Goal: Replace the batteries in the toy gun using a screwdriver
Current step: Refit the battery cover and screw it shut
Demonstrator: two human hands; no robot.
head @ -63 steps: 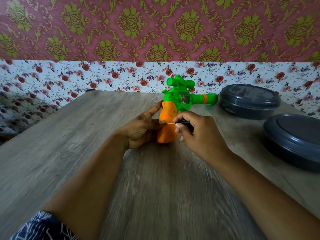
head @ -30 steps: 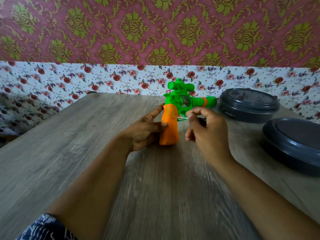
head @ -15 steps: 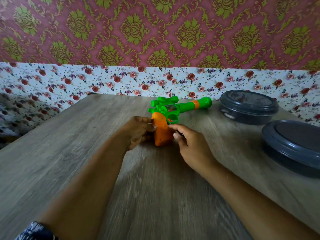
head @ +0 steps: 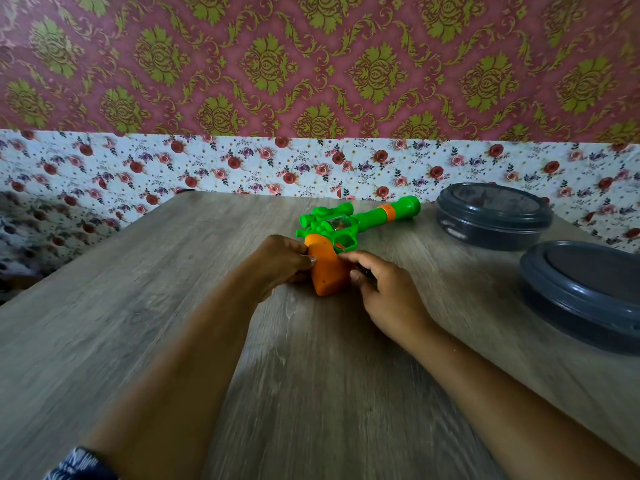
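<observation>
The toy gun (head: 349, 226) lies on its side on the wooden table (head: 166, 306). Its green barrel points to the back right and its orange grip (head: 327, 270) points toward me. My left hand (head: 280, 261) grips the orange grip from the left, thumb on top. My right hand (head: 388, 292) is against the grip's right side, its index finger touching near the trigger. Its other fingers curl round the dark handle of a small screwdriver (head: 364, 271), which is mostly hidden.
Two dark grey round lidded containers stand at the right, one at the back (head: 491, 216) and one nearer (head: 581, 292). A floral-papered wall runs along the table's far edge. The table drops off at the left.
The gun stood upright with the screwdriver tip at its grip. It has since been tipped over onto its side on the table, and my right hand has come down beside the grip.
</observation>
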